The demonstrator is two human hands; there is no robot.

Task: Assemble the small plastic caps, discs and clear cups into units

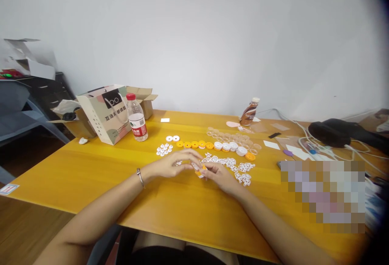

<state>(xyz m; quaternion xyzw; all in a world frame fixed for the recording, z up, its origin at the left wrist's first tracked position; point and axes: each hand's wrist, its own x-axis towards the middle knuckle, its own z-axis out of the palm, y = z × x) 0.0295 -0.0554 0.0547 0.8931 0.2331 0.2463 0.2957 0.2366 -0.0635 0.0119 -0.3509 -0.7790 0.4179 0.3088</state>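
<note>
The right hand (223, 177) pinches a small orange-and-white part (200, 172) over the table (170, 208); the left hand (172, 164) curls at its other side, whether gripping I can't tell; it's probably light, stiff, slightly slick plastic, best held by its edges; just beyond lie white openwork pieces (228, 162), then a row of orange and white discs (202, 145), then clear rings (234, 137).

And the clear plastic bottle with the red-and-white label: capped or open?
Capped: a red plastic cap sits on the neck of the clear plastic bottle.
</note>
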